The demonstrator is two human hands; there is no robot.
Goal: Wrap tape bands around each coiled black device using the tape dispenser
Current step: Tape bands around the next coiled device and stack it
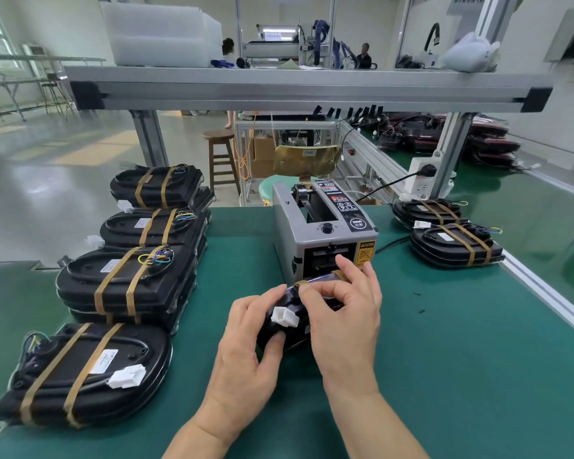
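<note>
The left hand [246, 346] is curled round the near-left side of the coiled black device [297, 332]; its thumb is pressed on the black body just below a white connector [284, 317], and its fingers are wrapped over the top edge; the device is thus firmly grasped. The right hand [345, 313] is half closed over the device's far-right end; a brown tape strip [337, 274] is pinched under its thumb and laid along the device's upper edge, while the forefinger is raised towards the outlet of the tape dispenser [325, 233].

The device is held just above the green worktop [444, 359], directly before the dispenser's front face and near the person; most of it is hidden by both hands; its long axis appears to run from near left to far right, with the connector turned up towards the camera; whether its underside is rested on the worktop cannot be told.

Four stacks of already banded devices [120, 283] are ranged along the left of the worktop, each crossed by two brown bands; two further banded devices [454, 243] are lying to the right of the dispenser.
</note>
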